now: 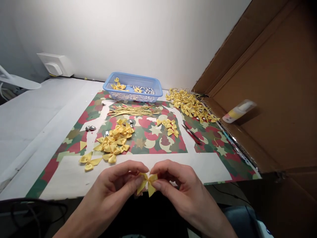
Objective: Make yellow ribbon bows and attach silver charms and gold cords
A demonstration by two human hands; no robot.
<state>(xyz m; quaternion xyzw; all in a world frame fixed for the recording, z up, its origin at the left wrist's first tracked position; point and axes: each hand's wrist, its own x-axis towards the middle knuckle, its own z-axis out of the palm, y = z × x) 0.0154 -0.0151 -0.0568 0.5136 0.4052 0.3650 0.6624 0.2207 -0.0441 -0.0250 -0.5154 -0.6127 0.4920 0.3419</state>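
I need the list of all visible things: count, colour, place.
Held bow: 1, yellow, lower centre
Bow pile: many, yellow, left of centre
Bow group: few, yellow, right of centre
Bow heap: many, yellow, back right
Basket: 1, blue, back centre
Beads: many, silver, in and outside basket
Thin strips: many, gold, before basket
Scissors: 1, red-handled, right
Bottle: 1, white and yellow, far right
Cardboard: count unclear, brown, right
Patterned sheet: 1, multicoloured, on white table
Wall fitting: 1, white, back left
Left hand, right hand: 2, bare, on held bow

One head view faces forward and down, seemingly near the table [54,102].
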